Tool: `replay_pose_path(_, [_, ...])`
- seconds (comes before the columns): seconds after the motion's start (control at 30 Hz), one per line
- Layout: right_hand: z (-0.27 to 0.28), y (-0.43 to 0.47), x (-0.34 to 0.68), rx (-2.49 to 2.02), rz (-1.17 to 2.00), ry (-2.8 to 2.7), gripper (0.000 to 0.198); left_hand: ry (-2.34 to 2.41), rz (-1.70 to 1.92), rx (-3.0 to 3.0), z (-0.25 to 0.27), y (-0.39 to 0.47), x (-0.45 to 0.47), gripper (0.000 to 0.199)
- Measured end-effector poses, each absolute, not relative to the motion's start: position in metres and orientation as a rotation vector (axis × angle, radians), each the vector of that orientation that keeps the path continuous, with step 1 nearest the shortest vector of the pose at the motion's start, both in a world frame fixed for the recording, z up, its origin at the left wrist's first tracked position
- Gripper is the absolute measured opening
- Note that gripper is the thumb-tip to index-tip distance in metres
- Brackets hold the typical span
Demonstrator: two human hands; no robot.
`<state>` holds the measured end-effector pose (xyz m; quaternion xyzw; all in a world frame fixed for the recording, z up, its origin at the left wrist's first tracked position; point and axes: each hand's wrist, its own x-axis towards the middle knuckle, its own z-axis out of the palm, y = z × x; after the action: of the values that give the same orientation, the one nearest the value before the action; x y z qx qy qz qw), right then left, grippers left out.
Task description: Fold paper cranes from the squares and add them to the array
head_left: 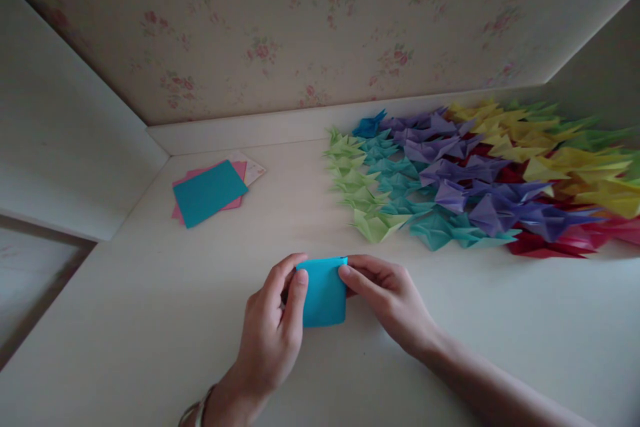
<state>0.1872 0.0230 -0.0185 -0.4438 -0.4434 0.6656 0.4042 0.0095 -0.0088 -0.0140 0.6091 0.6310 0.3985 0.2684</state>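
A small, bright blue square of folded origami paper (324,293) is held between both hands, just above the white table. My left hand (277,320) pinches its left edge, thumb on the front face and fingers behind. At the upper right corner, the thumb and fingers of my right hand (383,293) are closed on the same paper. The fingers behind the sheet are partly hidden. A bracelet circles my left wrist.
Rows of folded paper cranes (450,173) in green, teal, purple, yellow and red cover the table's back right. A teal paper sheet (210,192) lies on pink sheets (235,203) at the back left. Behind stands a flowered wall (300,33); a white panel (65,93) rises at left.
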Motion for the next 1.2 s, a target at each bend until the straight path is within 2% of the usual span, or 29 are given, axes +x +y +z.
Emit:
replay_pose_path(0.5, [-0.02,0.02,0.192,-1.13,1.535,-1.266,0.031,1.642,1.162,1.561,-0.009,-0.008,0.006,0.016])
replay_pose_path(1.2, [-0.027,0.018,0.194,-1.209,1.38,-1.282,0.029,1.549,1.157,1.54,-0.006,-0.01,0.01,0.011])
